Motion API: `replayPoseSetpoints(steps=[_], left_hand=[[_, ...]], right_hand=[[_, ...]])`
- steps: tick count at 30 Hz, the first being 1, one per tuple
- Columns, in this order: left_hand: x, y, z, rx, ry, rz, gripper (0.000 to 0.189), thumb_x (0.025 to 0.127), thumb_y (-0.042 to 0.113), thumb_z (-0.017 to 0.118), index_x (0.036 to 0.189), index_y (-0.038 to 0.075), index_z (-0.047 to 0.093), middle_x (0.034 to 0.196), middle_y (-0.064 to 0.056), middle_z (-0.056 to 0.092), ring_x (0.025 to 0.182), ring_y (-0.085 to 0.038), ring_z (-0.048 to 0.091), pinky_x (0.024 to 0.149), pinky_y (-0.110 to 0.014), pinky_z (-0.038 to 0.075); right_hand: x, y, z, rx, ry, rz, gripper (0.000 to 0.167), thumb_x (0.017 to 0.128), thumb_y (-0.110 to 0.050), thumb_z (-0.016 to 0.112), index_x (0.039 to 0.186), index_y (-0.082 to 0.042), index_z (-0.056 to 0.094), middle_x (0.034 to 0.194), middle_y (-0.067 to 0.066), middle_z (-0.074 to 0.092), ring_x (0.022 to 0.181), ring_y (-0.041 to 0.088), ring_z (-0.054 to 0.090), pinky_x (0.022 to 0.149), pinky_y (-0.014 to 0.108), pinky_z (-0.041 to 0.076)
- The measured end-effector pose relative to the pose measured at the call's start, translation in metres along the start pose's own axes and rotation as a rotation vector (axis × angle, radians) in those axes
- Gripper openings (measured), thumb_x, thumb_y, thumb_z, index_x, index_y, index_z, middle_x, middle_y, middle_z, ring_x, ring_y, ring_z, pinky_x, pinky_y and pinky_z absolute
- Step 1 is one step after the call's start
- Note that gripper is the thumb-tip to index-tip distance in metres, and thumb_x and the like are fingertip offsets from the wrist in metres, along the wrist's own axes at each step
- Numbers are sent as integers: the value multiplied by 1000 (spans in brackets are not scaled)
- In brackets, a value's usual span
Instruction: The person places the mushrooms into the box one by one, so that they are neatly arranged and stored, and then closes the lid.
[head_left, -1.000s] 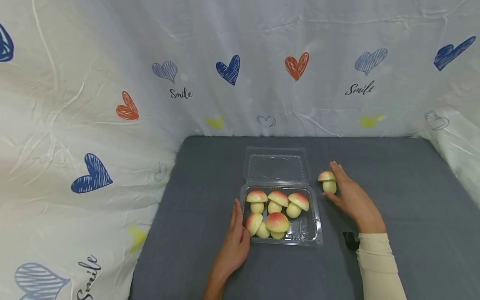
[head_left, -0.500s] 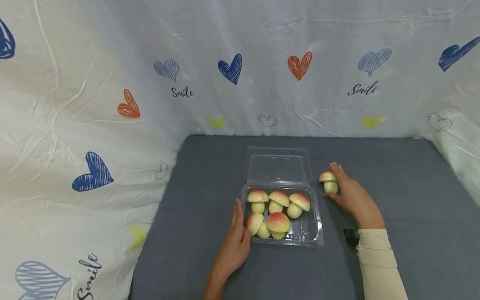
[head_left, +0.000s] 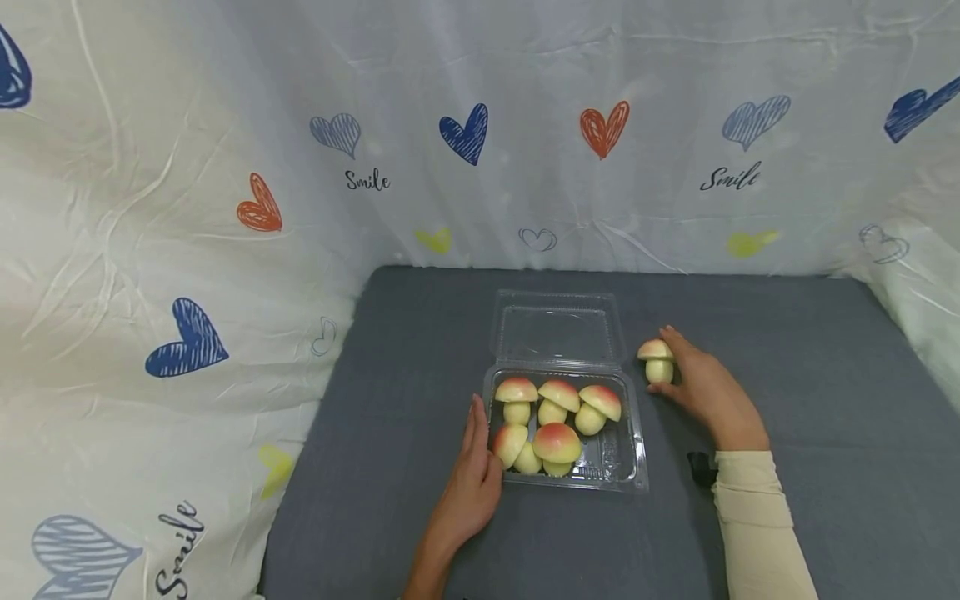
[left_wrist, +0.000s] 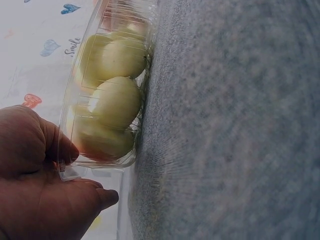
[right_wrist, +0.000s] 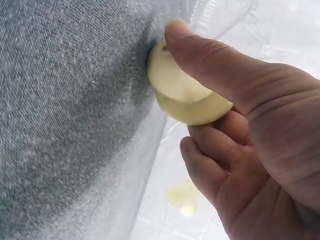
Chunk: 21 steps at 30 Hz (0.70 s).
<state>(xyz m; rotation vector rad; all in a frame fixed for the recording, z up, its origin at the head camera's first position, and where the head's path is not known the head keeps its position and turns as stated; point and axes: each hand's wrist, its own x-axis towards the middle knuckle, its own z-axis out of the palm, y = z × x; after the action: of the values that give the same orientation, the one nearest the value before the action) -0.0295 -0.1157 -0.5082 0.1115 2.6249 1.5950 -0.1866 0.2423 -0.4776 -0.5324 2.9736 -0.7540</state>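
Note:
In the head view my right hand holds a toy mushroom with a pale stem and reddish cap, right of an open clear plastic container. The right wrist view shows my thumb across the pale mushroom and fingers beneath it. My left hand holds the container's left side near its front corner. Up close in the left wrist view, the thumb and fingers pinch the clear rim. Several similar mushrooms lie inside, three behind and two in front.
The container's clear lid lies folded back behind it. A dark grey cloth covers the table. White curtains with printed hearts stand behind and at the left. A small black object is beside my right cuff.
The head view has shifted slightly. Both hands keep nearly the same places, at the container and at the single mushroom, which looks a little more upright.

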Motion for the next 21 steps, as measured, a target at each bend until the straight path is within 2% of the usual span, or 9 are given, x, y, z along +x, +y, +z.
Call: replayPoseSetpoints(steps=[7, 13, 21], left_hand=[[1, 0, 1, 10, 3, 6, 76, 109, 2, 37, 170, 15, -5, 178, -6, -7, 162, -17, -1, 119, -47, 28], [1, -1, 0, 8, -1, 4, 77, 109, 2, 38, 170, 18, -6, 178, -5, -7, 162, -16, -2, 116, -45, 30], [0, 0, -1, 0, 6, 10, 75, 108, 2, 37, 170, 11, -3, 178, -6, -6, 162, -18, -2, 121, -49, 25]], right_hand=[[-1, -2, 1, -21, 63, 27, 87, 82, -21, 92, 151, 5, 46, 128, 39, 64, 107, 57, 65, 89, 69, 48], [-7, -7, -2, -35, 69, 64, 88, 83, -28, 92, 151, 5, 46, 119, 39, 67, 94, 56, 68, 80, 69, 49], [-17, -17, -8, -52, 99, 54, 85, 83, -30, 91, 149, 2, 48, 108, 34, 71, 81, 49, 69, 74, 66, 50]])
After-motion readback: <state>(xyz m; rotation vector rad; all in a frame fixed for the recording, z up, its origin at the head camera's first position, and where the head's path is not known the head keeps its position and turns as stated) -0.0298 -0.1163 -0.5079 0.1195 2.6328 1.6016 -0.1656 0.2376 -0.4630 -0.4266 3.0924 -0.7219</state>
